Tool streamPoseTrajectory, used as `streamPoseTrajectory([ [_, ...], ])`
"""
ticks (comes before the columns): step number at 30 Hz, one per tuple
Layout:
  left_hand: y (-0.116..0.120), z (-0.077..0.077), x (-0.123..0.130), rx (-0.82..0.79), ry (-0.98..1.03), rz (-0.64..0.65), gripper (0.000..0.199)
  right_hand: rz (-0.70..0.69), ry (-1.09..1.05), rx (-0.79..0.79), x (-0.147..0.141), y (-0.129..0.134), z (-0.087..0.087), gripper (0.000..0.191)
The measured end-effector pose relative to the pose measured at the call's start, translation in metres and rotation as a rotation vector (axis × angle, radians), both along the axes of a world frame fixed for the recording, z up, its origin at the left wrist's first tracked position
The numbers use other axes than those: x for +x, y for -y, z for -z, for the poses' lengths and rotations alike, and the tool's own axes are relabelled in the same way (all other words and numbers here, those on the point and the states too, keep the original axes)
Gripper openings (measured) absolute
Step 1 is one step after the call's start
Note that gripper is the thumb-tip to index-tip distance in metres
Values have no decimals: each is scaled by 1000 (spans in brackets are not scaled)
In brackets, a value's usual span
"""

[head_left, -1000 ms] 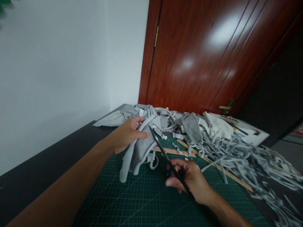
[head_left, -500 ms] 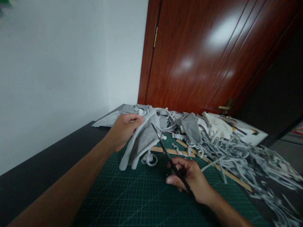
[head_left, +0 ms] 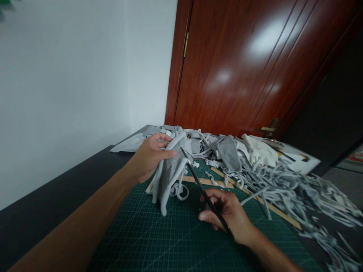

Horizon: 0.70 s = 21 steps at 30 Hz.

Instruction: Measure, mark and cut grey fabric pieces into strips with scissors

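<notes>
My left hand pinches a piece of grey fabric between thumb and fingers, and its lower end hangs over the green cutting mat. A pair of black-handled scissors is in my right hand, with the blades pointing up and left. The blade tips lie against or just in front of the fabric's right side; whether they touch it I cannot tell. A thin curled fabric strip lies on the mat behind the hanging piece.
Wooden rulers lie across the mat. A heap of grey fabric strips spreads along the right side. Folded grey and white cloth pieces are piled at the back, before a brown wooden door. A white wall borders the left.
The left thumb has slid forward onto the face of the fabric. The fabric's hanging end has swung right and turned. My right hand and the scissors have hardly moved.
</notes>
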<state>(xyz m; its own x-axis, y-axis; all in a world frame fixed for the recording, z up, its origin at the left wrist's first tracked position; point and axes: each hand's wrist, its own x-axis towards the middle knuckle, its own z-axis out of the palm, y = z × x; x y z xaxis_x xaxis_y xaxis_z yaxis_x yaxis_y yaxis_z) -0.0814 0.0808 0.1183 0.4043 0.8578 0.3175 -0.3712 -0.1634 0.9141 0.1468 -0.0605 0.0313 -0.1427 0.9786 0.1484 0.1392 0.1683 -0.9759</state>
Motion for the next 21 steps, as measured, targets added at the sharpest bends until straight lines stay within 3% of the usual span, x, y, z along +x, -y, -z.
streamPoseTrajectory([
  [9,-7,3,-5,37,-60,-41,23,7,14,23,2,0,3,47],
  [13,-7,5,-3,-23,-62,35,20,0,8,16,2,1,3,46],
  [17,-4,2,1,-47,4,33,16,2,-1,-1,2,1,2,47],
  [21,-1,0,1,-5,30,14,37,10,3,-3,0,2,0,48],
])
